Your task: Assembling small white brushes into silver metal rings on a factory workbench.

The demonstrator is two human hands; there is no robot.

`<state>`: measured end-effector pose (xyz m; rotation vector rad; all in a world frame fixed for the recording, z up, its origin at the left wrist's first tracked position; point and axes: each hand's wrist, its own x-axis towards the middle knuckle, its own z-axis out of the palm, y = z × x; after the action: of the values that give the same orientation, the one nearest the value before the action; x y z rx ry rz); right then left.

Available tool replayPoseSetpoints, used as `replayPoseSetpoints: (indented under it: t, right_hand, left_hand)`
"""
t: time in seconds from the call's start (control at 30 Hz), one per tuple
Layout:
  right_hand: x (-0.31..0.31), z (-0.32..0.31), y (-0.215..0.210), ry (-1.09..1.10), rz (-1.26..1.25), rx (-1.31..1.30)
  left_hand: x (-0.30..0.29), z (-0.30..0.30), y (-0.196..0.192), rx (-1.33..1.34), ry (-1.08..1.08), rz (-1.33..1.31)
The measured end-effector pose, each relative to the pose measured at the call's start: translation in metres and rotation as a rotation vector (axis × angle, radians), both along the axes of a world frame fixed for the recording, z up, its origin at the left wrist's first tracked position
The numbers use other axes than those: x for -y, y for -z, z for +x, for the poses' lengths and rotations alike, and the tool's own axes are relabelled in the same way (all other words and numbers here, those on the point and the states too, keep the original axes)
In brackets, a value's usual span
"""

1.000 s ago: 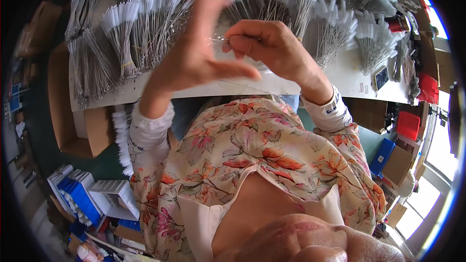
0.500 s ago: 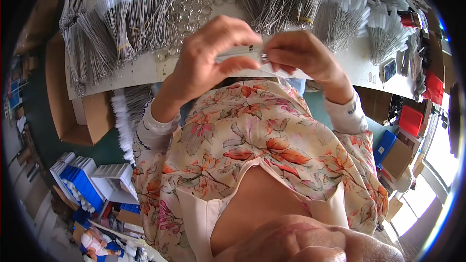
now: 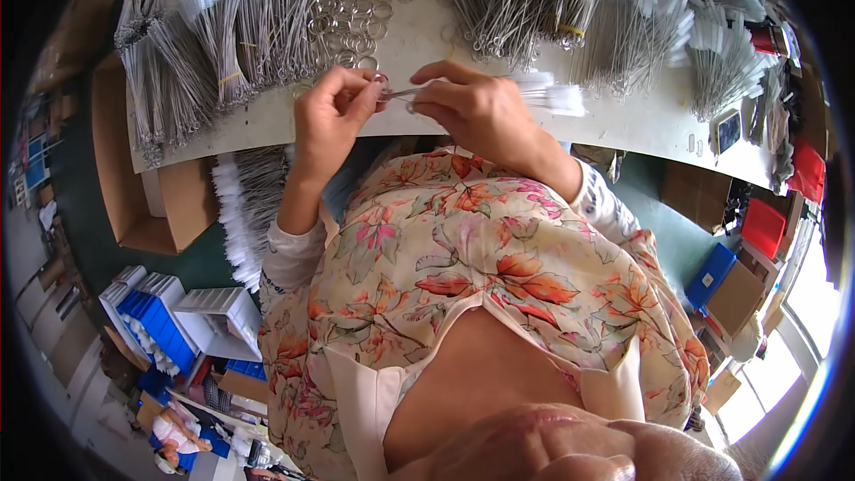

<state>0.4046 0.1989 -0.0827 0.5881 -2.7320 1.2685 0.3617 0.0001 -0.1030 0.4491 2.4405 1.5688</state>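
Note:
Between the thumb and fingers of my left hand point(image 3: 328, 125), closed in a pinch, is a metal ring point(image 3: 381, 80). My right hand point(image 3: 488, 120) is closed around the thin wire handles of a few brushes. Their looped handle ends reach toward the ring; whether any loop is threaded on it, I cannot tell. The white bristle heads of these brushes point(image 3: 557, 98) stick out past my right hand, over the front of the white table point(image 3: 414, 27). Just beyond my left hand lies a spread of loose metal rings point(image 3: 347, 22).
Bundled wire brushes point(image 3: 218, 31) line the table's left, and more bundles point(image 3: 512, 4) stand at the back and right. A phone point(image 3: 728, 131) lies near the right edge. An open cardboard box point(image 3: 111, 169) and grey crates point(image 3: 218, 325) are at left. Another person point(image 3: 183, 432) sits lower left.
My left hand has moved left and down and closed from an open curve onto the ring. My right hand has moved left, and the brushes now show in it.

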Motion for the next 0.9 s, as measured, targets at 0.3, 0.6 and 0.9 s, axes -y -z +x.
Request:
replayPoseSetpoints:
  t: [0.3, 0.6, 0.9]
  right_hand:
    - [-0.009, -0.029, -0.031, -0.119, -0.432, 0.382]
    - [-0.021, -0.037, -0.037, -0.202, -0.594, 0.625]
    - [-0.023, -0.041, -0.041, -0.231, -0.66, 0.668]
  left_hand:
    - [0.008, -0.037, -0.061, -0.085, 0.323, 0.413]
    - [-0.004, -0.046, -0.068, -0.127, 0.401, 0.438]
    - [-0.013, -0.044, -0.077, -0.175, 0.329, 0.428]
